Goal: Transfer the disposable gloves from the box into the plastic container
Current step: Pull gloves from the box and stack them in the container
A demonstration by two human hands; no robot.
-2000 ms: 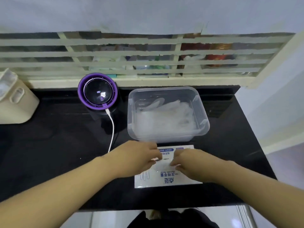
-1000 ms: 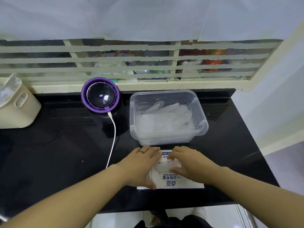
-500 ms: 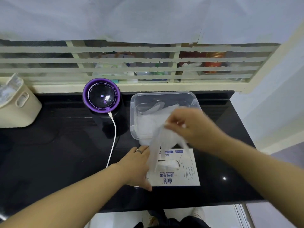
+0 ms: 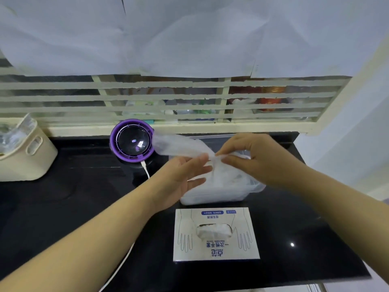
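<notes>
A thin clear disposable glove hangs in the air over the clear plastic container, which holds a pile of gloves. My right hand pinches one end of the glove between thumb and fingers. My left hand is under the glove with straight fingers touching it, palm up. The white glove box lies flat on the black counter near the front edge, more gloves showing in its oval opening. Both hands hide most of the container's inside.
A round purple-rimmed device with a white cable stands left of the container. A cream bin sits at the far left. A slatted window frame runs behind the counter, and a wall closes the right side.
My right hand pulled a glove out of the box and lifted it above the container. My left hand left the box and rose to meet the glove.
</notes>
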